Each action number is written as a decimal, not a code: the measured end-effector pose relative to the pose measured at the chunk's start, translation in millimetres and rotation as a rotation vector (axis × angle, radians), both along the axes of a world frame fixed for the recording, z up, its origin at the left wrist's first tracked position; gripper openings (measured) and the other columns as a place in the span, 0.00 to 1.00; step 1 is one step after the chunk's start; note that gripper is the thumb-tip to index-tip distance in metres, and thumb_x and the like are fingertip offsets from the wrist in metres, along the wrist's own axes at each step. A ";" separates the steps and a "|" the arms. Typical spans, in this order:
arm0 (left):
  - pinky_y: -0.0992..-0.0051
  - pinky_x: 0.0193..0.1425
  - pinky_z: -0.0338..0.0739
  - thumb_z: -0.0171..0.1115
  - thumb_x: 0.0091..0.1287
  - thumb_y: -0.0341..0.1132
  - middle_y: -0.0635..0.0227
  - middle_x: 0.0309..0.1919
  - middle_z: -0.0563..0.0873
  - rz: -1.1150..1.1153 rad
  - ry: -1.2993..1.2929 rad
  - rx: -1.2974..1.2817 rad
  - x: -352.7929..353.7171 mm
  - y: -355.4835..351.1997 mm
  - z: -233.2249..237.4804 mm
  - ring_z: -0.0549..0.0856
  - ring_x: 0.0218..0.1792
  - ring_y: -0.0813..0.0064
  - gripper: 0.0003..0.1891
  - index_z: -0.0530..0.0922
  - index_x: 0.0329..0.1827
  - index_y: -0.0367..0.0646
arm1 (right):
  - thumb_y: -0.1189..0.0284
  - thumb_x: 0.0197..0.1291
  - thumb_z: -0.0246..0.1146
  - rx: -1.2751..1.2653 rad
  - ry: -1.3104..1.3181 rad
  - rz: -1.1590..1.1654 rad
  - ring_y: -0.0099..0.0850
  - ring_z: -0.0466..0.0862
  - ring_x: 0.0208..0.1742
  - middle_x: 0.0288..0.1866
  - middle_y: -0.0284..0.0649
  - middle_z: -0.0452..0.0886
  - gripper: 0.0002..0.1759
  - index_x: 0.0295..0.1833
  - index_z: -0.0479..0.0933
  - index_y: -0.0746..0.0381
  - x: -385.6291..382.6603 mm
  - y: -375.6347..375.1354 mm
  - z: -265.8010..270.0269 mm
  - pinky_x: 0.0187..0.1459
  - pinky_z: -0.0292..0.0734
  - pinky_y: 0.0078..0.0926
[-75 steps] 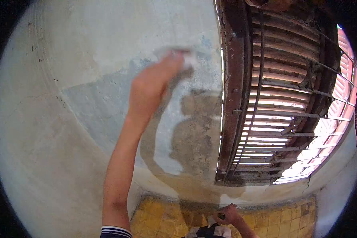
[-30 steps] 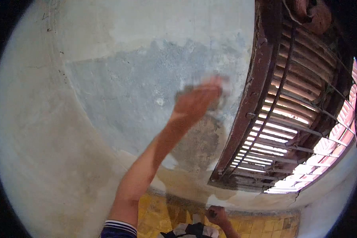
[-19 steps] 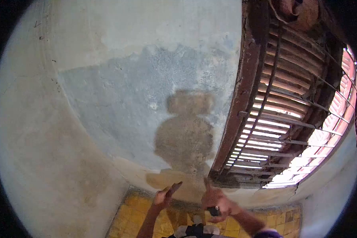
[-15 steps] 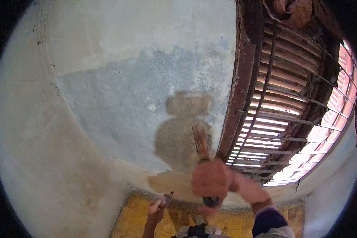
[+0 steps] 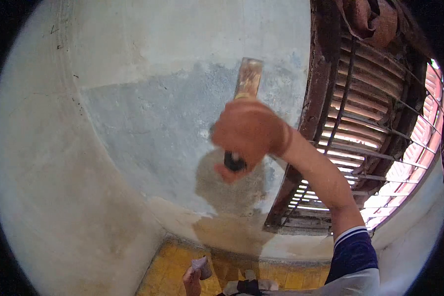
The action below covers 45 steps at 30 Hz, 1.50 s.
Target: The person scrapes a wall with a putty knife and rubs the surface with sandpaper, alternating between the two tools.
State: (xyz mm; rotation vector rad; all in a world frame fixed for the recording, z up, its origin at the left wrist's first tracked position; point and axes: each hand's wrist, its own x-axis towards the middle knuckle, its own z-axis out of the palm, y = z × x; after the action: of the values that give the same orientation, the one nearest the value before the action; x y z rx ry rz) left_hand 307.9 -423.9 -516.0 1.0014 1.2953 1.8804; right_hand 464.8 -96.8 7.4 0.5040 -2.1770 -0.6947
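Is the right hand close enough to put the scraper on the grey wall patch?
Probably yes. The right hand grips the scraper raised, its blade looks to be against the grey patch near its top, and nothing stands between. The left hand hangs low with a small piece, out of the way.

R hand now up at wall w/ scraper; L hand dropped low w/ its pad

The scraper had a rusty orange-brown blade and black handle. Left of the reddish-brown slatted shutter, the wall was cream with a grey-blue patch. Below the shutter showed yellow floor tiles, a greyish pad and a navy, white-striped sleeve.
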 end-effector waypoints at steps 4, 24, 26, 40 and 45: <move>0.66 0.38 0.71 0.55 0.83 0.44 0.74 0.27 0.71 -0.458 -0.257 0.368 -0.2 29.4 69.3 0.71 0.27 0.73 0.17 0.74 0.37 0.42 | 0.51 0.49 0.72 -0.149 -0.090 -0.122 0.37 0.80 0.24 0.22 0.34 0.76 0.19 0.25 0.78 0.55 -2.9 37.8 -3.2 0.29 0.76 0.34; 0.71 0.38 0.70 0.58 0.81 0.41 0.75 0.29 0.75 0.175 -0.095 -0.168 -13.4 -33.0 -20.1 0.73 0.29 0.78 0.13 0.79 0.44 0.39 | 0.54 0.47 0.72 -0.024 -0.041 0.113 0.37 0.74 0.17 0.15 0.36 0.68 0.24 0.18 0.67 0.55 -10.2 -11.3 -11.7 0.22 0.69 0.35; 0.71 0.37 0.70 0.59 0.81 0.41 0.75 0.29 0.75 0.188 -0.099 -0.176 -14.0 -37.3 -23.0 0.73 0.29 0.79 0.13 0.79 0.44 0.39 | 0.53 0.48 0.72 0.004 -0.019 -0.017 0.36 0.75 0.19 0.17 0.36 0.70 0.24 0.18 0.68 0.55 0.9 12.7 8.6 0.23 0.71 0.35; 0.75 0.35 0.65 0.61 0.80 0.40 0.78 0.30 0.74 0.265 -0.068 -0.257 -30.0 -66.5 -68.4 0.70 0.31 0.83 0.13 0.79 0.47 0.37 | 0.50 0.47 0.70 0.022 -0.023 -0.111 0.41 0.80 0.23 0.19 0.37 0.74 0.23 0.19 0.72 0.56 9.5 18.8 20.7 0.28 0.76 0.39; 0.75 0.35 0.65 0.61 0.80 0.40 0.78 0.30 0.74 0.288 -0.075 -0.268 -31.0 -75.6 -75.6 0.69 0.31 0.84 0.13 0.79 0.47 0.37 | 0.56 0.47 0.71 0.006 -0.157 -0.054 0.39 0.78 0.21 0.19 0.37 0.71 0.20 0.20 0.71 0.56 5.0 -6.7 1.5 0.25 0.73 0.37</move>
State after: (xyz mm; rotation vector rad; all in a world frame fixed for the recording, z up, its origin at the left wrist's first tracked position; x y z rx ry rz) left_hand 276.9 -499.5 -591.6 0.6266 1.6637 1.8646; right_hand 469.8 -103.5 8.9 0.5194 -2.3432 -0.7117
